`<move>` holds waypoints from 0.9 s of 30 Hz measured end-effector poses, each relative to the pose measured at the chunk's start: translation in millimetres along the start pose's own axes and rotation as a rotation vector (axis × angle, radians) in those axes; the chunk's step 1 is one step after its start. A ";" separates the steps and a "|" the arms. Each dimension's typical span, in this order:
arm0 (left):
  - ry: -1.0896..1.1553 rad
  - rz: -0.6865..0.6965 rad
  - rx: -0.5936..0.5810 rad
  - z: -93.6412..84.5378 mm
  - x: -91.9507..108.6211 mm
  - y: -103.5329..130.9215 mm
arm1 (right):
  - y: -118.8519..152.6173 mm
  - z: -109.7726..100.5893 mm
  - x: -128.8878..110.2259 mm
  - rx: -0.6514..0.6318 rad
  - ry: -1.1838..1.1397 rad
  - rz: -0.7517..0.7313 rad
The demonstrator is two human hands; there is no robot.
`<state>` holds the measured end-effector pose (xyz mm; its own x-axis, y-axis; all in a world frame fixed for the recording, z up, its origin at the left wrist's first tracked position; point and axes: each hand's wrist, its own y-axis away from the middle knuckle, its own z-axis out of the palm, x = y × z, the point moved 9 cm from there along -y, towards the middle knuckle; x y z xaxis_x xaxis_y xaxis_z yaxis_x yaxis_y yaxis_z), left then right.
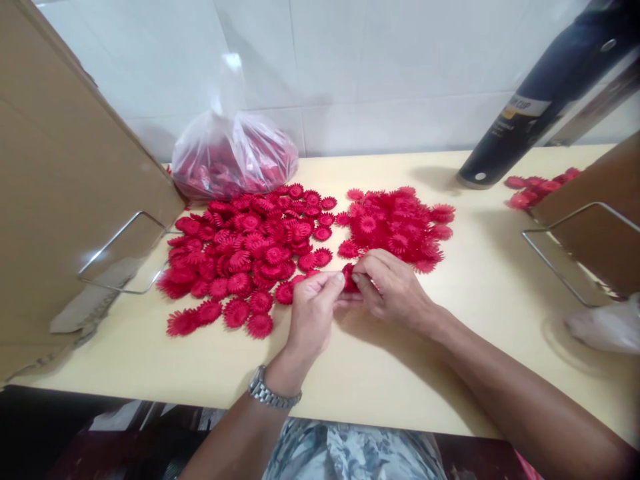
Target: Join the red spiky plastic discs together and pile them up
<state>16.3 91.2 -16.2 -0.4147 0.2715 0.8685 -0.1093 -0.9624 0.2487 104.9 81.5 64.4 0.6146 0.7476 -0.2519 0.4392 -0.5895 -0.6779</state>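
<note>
A red flower-shaped piece with a fringed edge [350, 279] is held between my two hands, above the table near the middle. My left hand [319, 303] pinches it from the left, thumb on top and fingers underneath. From the right, the fingertips of my right hand [387, 287] close on the same piece. Just left of my hands lies a large heap of red fringed flowers [250, 247], thick and layered. Beyond my right hand is a smaller pile of thinner red petal pieces [395, 223]. Part of the held piece is hidden by my fingers.
A tied plastic bag of red pieces [235, 157] stands against the tiled wall. A dark bottle [525, 107] is at the back right, near more red pieces [540, 187]. Cardboard boxes flank the table, left [75, 167] and right [595, 227], with bent wires [123, 233] projecting.
</note>
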 end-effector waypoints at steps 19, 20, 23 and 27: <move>0.204 -0.003 0.053 -4.3 4.1 -3.3 | 4.7 -2.1 11.3 0.068 -0.237 0.228; 0.193 0.005 0.070 -7.1 5.1 -3.4 | 5.5 -4.3 16.5 0.084 -0.254 0.273; 0.166 0.013 0.085 -12.4 7.5 -3.5 | 9.9 -18.2 39.0 0.152 -0.241 0.407; 0.208 -0.025 0.028 -9.3 6.5 -3.1 | 11.0 -46.6 59.3 0.162 0.169 0.367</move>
<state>5.5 95.9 -15.3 -0.5902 0.2851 0.7552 -0.0981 -0.9539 0.2835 176.8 105.1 74.2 0.8154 0.4288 -0.3888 0.0711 -0.7409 -0.6679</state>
